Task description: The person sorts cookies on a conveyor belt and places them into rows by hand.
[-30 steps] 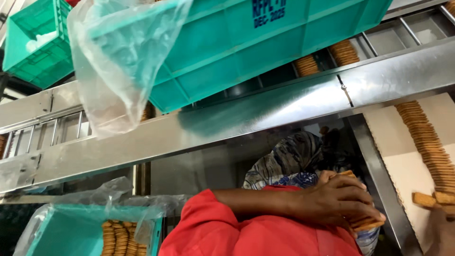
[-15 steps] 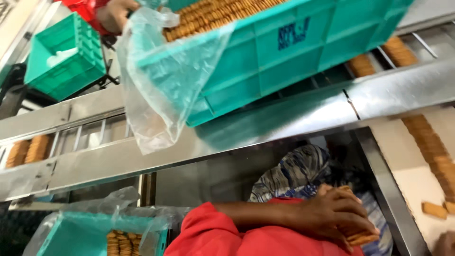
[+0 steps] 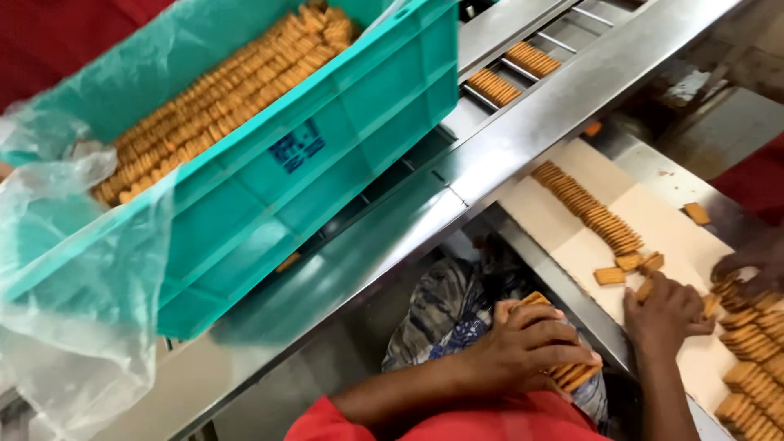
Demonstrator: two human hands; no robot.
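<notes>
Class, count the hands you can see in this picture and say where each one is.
3. The left hand grips a stack of biscuits near the lap; the right hand rests on the belt; another person's hand shows at the right edge. Others may be hidden.

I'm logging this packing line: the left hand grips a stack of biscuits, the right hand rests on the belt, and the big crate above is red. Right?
Not quite. In the head view the crate is green, not red. The rest holds: the left hand grips a stack of biscuits, and the right hand rests on the belt.
</notes>
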